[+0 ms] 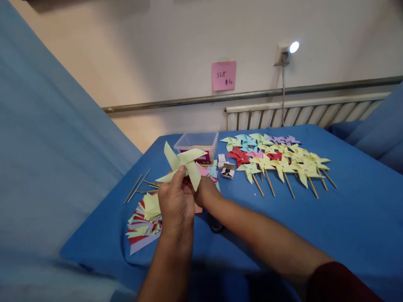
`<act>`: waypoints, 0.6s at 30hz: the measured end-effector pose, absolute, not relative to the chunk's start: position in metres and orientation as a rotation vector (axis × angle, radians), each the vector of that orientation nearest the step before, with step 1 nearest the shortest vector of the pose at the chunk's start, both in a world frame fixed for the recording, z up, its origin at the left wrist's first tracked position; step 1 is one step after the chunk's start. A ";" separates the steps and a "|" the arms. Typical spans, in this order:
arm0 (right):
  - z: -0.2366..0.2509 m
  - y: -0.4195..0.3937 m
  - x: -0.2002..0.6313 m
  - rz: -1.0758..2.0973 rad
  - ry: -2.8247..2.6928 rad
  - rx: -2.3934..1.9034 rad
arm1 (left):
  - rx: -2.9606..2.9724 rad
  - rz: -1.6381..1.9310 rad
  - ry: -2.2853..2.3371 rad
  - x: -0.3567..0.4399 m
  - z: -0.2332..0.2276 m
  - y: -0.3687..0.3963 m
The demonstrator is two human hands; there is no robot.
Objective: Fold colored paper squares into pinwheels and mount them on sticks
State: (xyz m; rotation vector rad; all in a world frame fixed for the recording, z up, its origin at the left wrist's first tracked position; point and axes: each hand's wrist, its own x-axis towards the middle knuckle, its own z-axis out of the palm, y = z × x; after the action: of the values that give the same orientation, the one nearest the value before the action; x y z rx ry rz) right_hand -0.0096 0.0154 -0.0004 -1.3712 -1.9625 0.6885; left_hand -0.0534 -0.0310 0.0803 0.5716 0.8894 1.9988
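Left hand (176, 195) pinches pale-green folded-paper pinwheel (186, 157) near centre; right hand (207, 192) partly behind, grip hidden, indeterminable. Risk: folds may spring loose if pinch slackens.

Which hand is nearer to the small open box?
Right: the right hand is lower-left of the small open box; the left hand, holding the pale-green pinwheel, is farther left.
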 end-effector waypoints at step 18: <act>-0.022 0.045 0.055 0.620 -1.939 -1.832 | 0.526 1.921 0.895 -0.033 0.042 0.043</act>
State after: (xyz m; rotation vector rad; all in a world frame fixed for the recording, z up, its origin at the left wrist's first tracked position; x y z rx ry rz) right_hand 0.0548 0.0447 -0.0220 -1.8323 -1.9388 0.6197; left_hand -0.0334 0.0433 0.0422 0.5259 0.8953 1.9206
